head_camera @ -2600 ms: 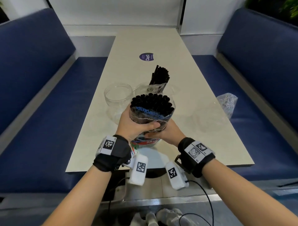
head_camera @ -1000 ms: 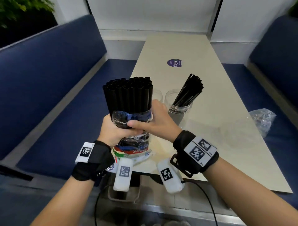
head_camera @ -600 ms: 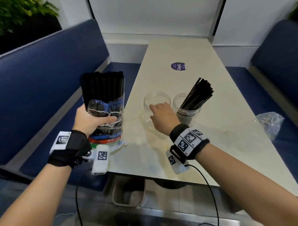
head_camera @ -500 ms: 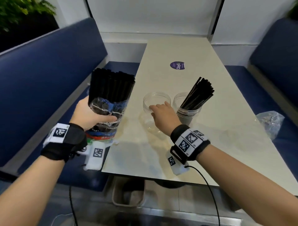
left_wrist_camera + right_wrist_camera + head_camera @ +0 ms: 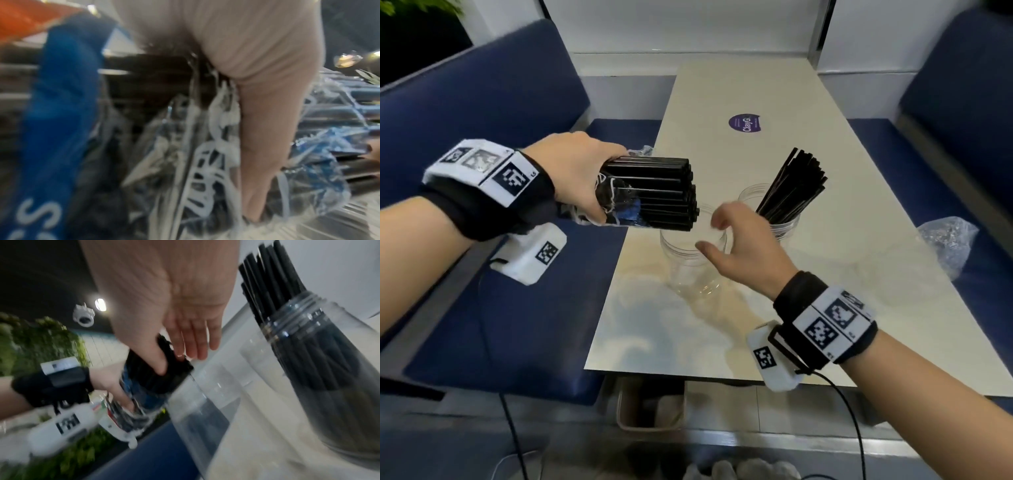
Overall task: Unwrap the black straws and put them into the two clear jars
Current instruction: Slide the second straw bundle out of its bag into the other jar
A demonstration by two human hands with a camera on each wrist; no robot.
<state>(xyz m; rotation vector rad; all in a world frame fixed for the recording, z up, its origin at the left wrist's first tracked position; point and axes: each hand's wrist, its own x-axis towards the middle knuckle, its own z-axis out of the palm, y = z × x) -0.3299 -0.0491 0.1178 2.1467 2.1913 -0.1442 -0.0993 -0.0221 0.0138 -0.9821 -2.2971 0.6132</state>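
My left hand (image 5: 592,185) grips a thick bundle of black straws (image 5: 654,192) by its crumpled printed wrapper (image 5: 61,113). The bundle lies level, its bare ends pointing right above the rim of the empty clear jar (image 5: 688,267). Just right of those ends my right hand (image 5: 726,236) hovers over the jar with relaxed, spread fingers, holding nothing. In the right wrist view its fingers (image 5: 193,340) reach toward the straw bundle (image 5: 160,378), beside the empty jar (image 5: 205,410). The second clear jar (image 5: 780,222) behind it holds loose black straws (image 5: 794,185).
Both jars stand near the left edge of the beige table (image 5: 756,325), which bears a purple round sticker (image 5: 745,122). A crumpled clear plastic wrapper (image 5: 948,243) lies at the table's right edge. Blue benches (image 5: 524,291) flank both sides.
My left hand tipped the bundle from upright to level and swung it right, over the empty jar. My right hand lifted off that jar's rim toward the straw ends.
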